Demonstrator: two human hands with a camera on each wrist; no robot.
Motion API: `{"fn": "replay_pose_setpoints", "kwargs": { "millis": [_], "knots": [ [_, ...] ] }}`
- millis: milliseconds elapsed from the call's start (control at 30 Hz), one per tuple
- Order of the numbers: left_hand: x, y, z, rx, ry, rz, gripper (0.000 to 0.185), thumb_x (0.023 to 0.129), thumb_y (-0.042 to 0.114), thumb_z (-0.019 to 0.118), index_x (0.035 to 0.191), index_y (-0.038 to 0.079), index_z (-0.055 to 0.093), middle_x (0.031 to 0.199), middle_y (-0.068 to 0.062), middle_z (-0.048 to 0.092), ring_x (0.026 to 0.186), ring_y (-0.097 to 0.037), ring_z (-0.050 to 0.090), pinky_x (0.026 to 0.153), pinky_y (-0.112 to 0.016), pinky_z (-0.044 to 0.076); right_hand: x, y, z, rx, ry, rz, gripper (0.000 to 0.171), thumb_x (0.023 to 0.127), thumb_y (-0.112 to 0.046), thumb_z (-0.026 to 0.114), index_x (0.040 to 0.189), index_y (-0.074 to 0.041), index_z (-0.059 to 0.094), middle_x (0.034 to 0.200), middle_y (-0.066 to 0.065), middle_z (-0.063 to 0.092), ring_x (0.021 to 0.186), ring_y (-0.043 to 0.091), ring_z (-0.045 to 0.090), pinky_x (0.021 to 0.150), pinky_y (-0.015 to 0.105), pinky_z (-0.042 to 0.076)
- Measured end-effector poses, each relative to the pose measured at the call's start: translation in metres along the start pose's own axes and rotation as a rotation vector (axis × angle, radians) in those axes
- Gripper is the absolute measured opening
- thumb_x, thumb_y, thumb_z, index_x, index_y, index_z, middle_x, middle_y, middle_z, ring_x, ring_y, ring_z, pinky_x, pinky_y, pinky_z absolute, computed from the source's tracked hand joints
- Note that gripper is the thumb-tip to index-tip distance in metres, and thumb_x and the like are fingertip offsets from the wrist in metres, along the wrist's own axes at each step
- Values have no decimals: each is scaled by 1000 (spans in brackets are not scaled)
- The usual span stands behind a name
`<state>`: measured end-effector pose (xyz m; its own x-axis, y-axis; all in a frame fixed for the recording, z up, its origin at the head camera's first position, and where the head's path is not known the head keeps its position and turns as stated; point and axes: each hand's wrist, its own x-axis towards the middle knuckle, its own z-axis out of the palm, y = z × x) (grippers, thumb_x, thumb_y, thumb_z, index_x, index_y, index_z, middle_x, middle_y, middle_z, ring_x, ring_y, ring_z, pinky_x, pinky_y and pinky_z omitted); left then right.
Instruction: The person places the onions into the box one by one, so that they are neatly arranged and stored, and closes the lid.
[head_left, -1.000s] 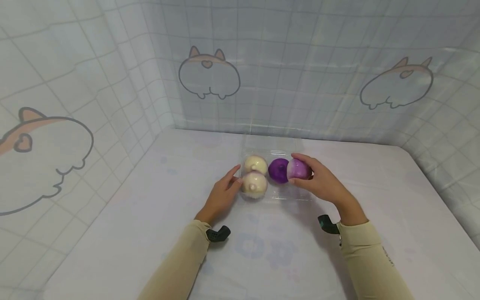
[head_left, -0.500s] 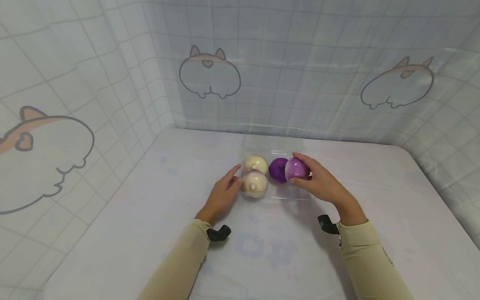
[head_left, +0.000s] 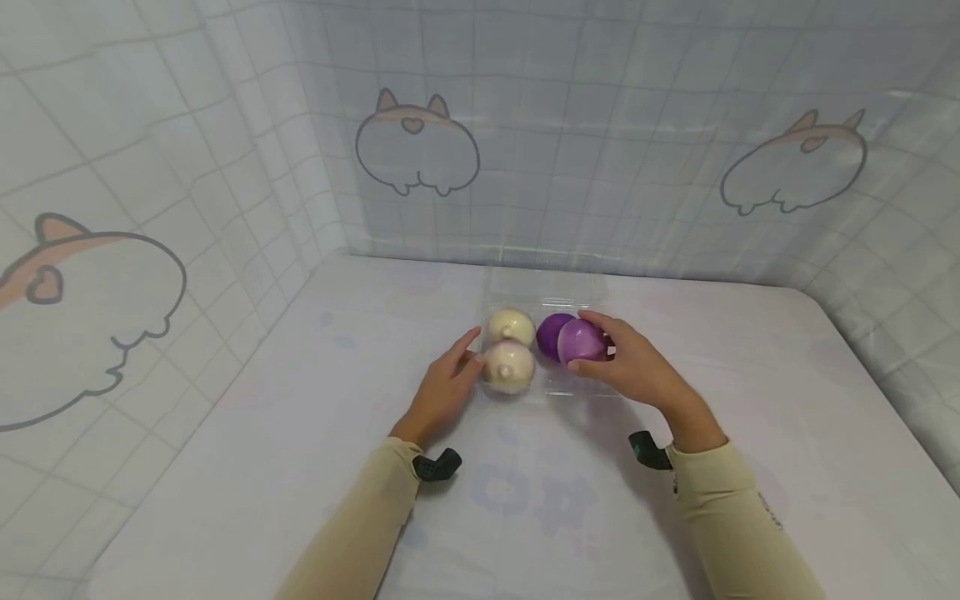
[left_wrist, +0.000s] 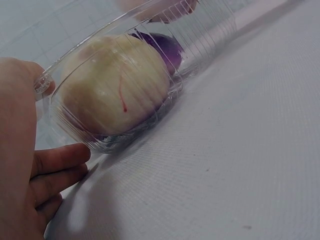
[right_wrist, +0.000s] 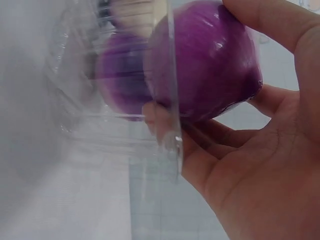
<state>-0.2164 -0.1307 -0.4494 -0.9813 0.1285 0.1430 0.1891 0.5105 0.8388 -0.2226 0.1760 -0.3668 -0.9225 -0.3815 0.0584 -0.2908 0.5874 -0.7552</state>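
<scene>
Corgi-print tiled sheets hang all around a white cloth-covered table (head_left: 247, 467), and toward the far edge of it, roughly mid-width, sits a clear ribbed plastic clamshell tray (head_left: 542, 293).

Inside the tray there are two pale cream round onions (head_left: 509, 367) stacked front to back on the left side, and a dark purple round onion (head_left: 553, 333) in the far right pocket.

My right hand (head_left: 637, 371) has its thumb and fingers curled around a second purple onion with a lighter, glossy skin (head_left: 581, 342). From the right wrist view that onion (right_wrist: 210, 60) is cupped against the palm, right at the tray's clear rim (right_wrist: 170, 100), with the dark one just behind the plastic. Looks to me like it's hovering over the near right pocket, the only open spot, but I can't tell if it's actually touching the tray floor yet.

Left hand (head_left: 442, 392) is flat on the cloth beside the tray's left edge, fingers relaxed, fingertips (left_wrist: 60, 157) resting against the plastic wall next to the front cream onion (left_wrist: 115, 90). Not gripping anything, more like bracing the tray.

So the key thing: the empty pocket lies directly left of and below the held onion, in front of the dark purple one, and the right hand is clearly the nearer one.
</scene>
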Motion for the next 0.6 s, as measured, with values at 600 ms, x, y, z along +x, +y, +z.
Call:
{"fn": "replay_pose_setpoints", "kwargs": {
  "millis": [600],
  "knots": [
    [1, 0, -1, -18, -7, 5, 52, 104, 41, 49, 154, 37, 38, 121, -3, 66, 120, -21, 56, 107, -46, 39, 4, -1, 12, -96, 15, -22, 84, 83, -34, 83, 151, -6, 42, 135, 21, 49, 118, 34, 51, 96, 52, 48]
  ]
}}
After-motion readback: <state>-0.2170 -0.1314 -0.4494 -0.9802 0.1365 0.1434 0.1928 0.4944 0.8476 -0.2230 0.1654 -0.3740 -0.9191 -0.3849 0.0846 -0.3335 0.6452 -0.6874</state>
